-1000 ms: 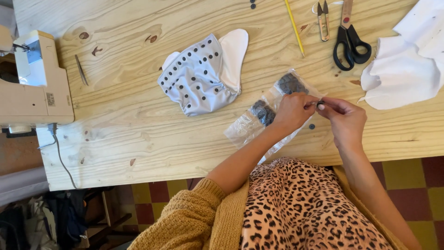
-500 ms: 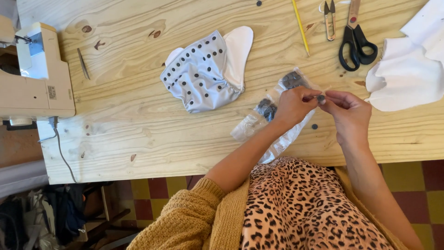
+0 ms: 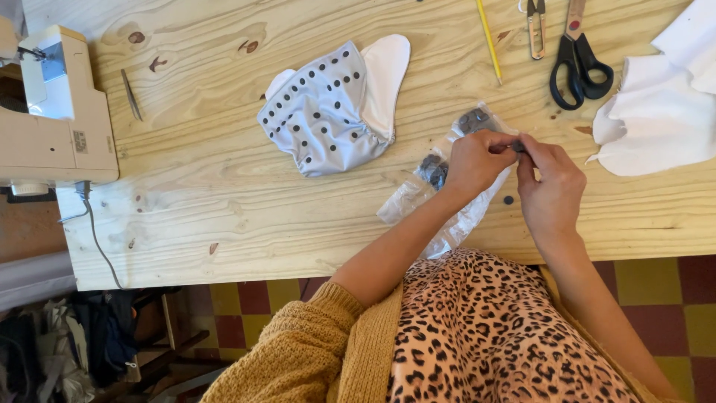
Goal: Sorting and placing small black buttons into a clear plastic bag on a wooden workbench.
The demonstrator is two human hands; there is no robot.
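My left hand (image 3: 477, 160) and my right hand (image 3: 550, 179) meet over the wooden table (image 3: 224, 201), fingertips pinched together on a small dark snap part (image 3: 517, 146). Under them lie clear plastic bags (image 3: 418, 201) with dark snap parts inside. One loose dark snap (image 3: 508, 199) rests on the wood just below my right hand. A grey cloth diaper cover (image 3: 332, 112) with dark dots and a white lining sits to the left of my hands, apart from them.
A beige sewing machine (image 3: 52, 119) stands at the table's left end, its cable hanging over the edge. Black scissors (image 3: 578, 63), small snips (image 3: 535, 26), a yellow pencil (image 3: 488, 37) and white fabric (image 3: 656, 127) lie at the far right. A thin metal tool (image 3: 131, 95) lies near the machine.
My hands have stayed over the plastic bags, still pinching the small dark part; the view has shifted slightly. Nothing else on the table has moved.
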